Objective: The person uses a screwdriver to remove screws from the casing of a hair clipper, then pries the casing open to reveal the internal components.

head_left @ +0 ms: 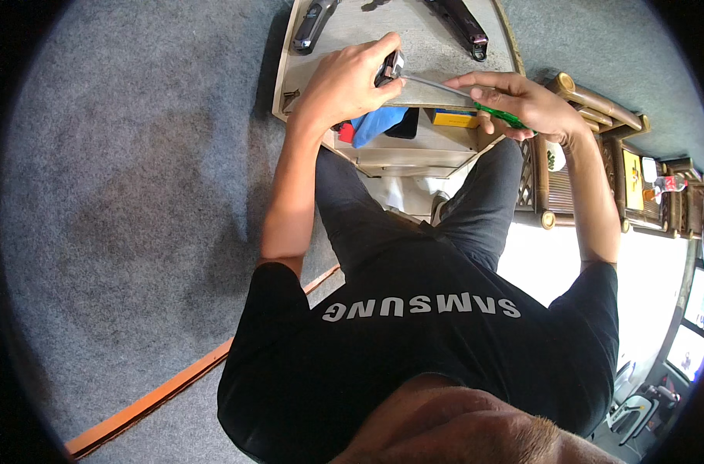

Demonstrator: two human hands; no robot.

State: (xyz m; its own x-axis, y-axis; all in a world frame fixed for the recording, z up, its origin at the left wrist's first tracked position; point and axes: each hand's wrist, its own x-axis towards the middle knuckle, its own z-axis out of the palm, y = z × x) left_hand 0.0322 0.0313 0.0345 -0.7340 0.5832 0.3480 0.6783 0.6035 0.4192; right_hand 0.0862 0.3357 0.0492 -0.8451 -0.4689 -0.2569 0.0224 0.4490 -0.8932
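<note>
My left hand (344,87) is closed around a small dark part with a shiny metal end (390,68); its fingers cover much of it, and I cannot make out its exact kind. In my right hand (539,107) is a screwdriver (439,85) with a green handle. The screwdriver's shaft slants left, its tip at or close to the shiny end of the part. Both hands are above the near side of a light wooden table (367,40). Farther back on it lie a dark grey, elongated handheld device (316,25) at the left and a long black casing piece (462,29) at the right.
Below the tabletop, an open compartment holds a blue cloth (377,124), a red item (346,133), a flat black object (403,125) and a yellow-and-blue box (454,117). Bamboo furniture (555,182) stands at the right, carrying a bottle with a red label (669,184). Grey carpet (151,178) spreads leftward.
</note>
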